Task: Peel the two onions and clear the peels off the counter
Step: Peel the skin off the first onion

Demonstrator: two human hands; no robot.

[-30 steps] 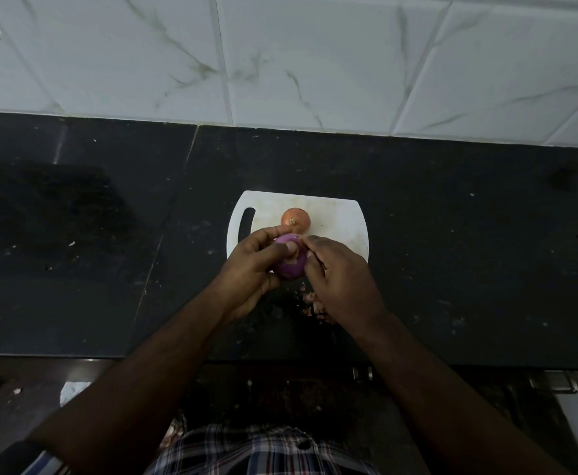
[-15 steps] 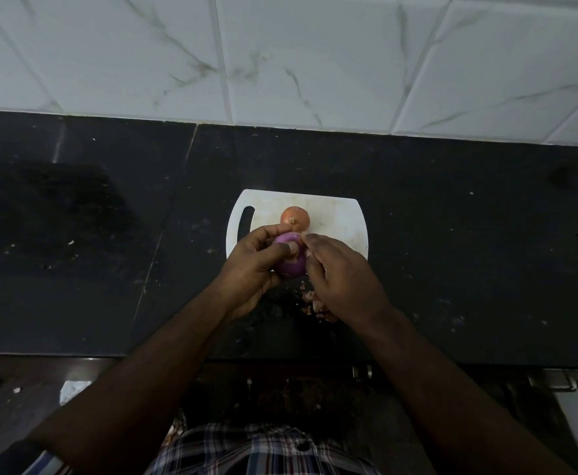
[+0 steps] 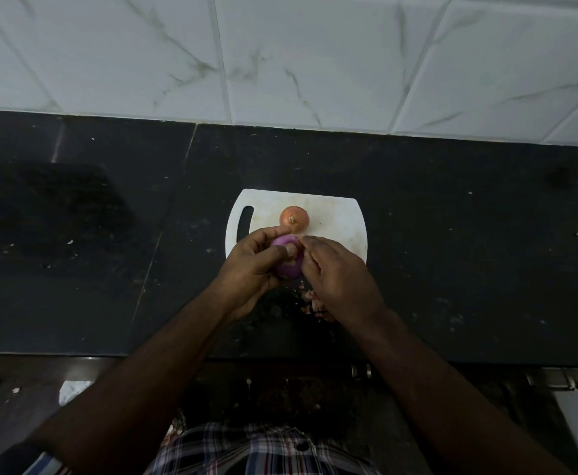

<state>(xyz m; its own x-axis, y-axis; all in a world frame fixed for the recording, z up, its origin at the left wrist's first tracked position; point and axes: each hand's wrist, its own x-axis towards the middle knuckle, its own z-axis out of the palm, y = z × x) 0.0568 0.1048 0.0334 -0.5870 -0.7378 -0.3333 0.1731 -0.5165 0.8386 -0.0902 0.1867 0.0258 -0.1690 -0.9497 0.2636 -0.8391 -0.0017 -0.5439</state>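
Just in front of the white cutting board (image 3: pixel 335 214), over its near edge, both hands are working on the purple onion (image 3: pixel 289 257). Left hand (image 3: pixel 251 269) is curled around it, thumb pressed across the top and fingers wrapping the far side, so it's basically acting as the clamp. Right hand (image 3: pixel 337 279) has its fingertips bunched against the onion's right side; looks like it's picking at a bit of skin, though I can't actually see a peel between the fingers. Holding it up off the board probably makes it easier to turn while stripping.

Second onion (image 3: pixel 293 218) sits on the board just behind the hands, papery orange skin fully on, so that one's untouched. My guess is it's parked there to stay within reach and not roll away.

Small heap of peels (image 3: pixel 313 303) lies on the dark tabletop (image 3: pixel 452 252) just in front of the board, partly under the right wrist. They'll need clearing later.

Compared with half a second ago, almost nothing's changed: same grip, same spot, unpeeled onion hasn't budged. Fiddly, slow peeling.
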